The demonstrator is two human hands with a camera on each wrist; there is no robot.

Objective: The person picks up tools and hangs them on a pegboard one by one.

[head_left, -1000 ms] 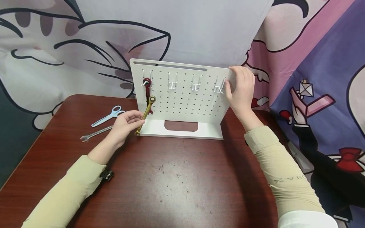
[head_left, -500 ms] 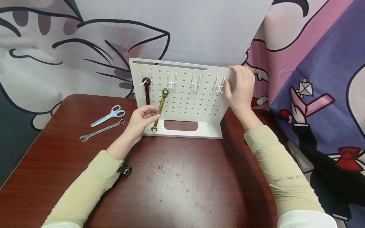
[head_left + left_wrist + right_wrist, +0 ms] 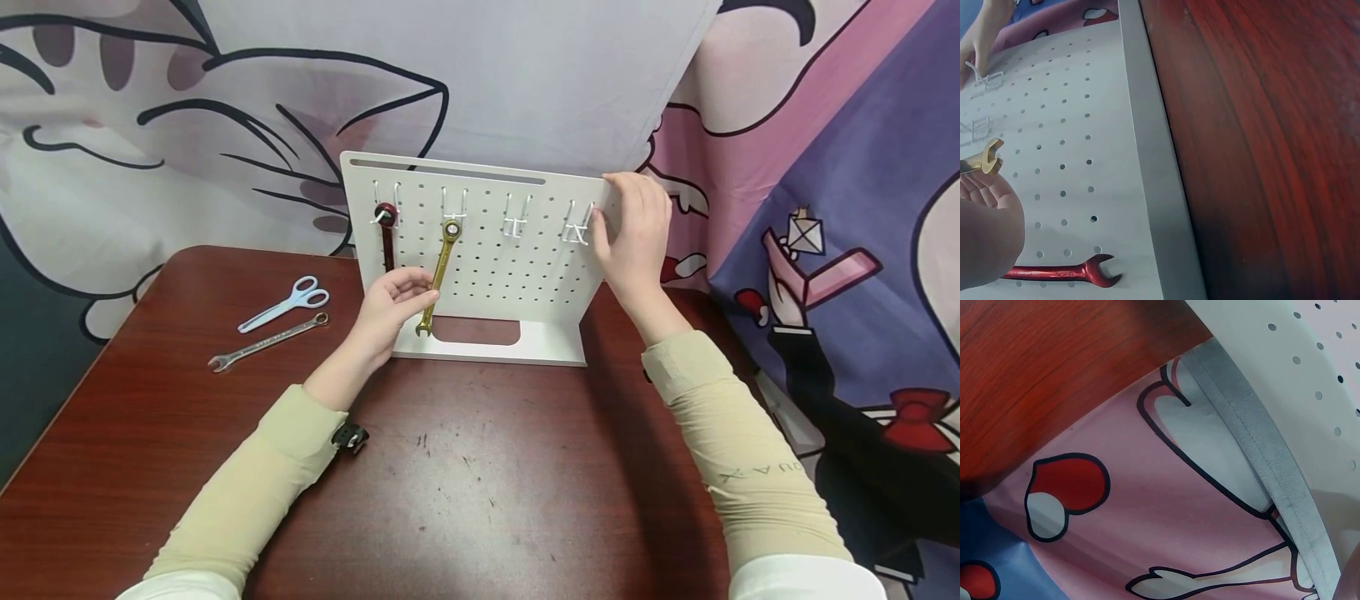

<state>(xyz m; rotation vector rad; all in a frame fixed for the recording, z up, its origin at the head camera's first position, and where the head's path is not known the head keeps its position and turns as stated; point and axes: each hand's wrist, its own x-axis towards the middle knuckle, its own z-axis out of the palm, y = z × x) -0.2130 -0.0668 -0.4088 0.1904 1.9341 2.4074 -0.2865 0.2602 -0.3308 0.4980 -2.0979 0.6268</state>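
My left hand (image 3: 392, 307) pinches a gold combination wrench (image 3: 442, 265) between thumb and fingers. The wrench's ring end is up, at the second hook (image 3: 453, 204) from the left on a white pegboard (image 3: 510, 287); whether the ring is over the hook I cannot tell. Its open end (image 3: 991, 157) points down and shows in the left wrist view. At the board's upper right corner my right hand (image 3: 636, 233) grips the edge, thumb on the front. A red wrench (image 3: 387, 248) hangs from the leftmost hook, its lower end (image 3: 1100, 272) visible in the left wrist view.
Light blue scissors (image 3: 283, 305) and a silver combination wrench (image 3: 268, 342) lie on the brown table (image 3: 480, 467), left of the board. Two more white hooks (image 3: 515, 218) are on the board's right half. Printed curtains (image 3: 570, 75) hang close behind.
My left hand has carried the gold wrench rightward and up, from beside the red wrench to the second hook. The right hand keeps its grip on the board.
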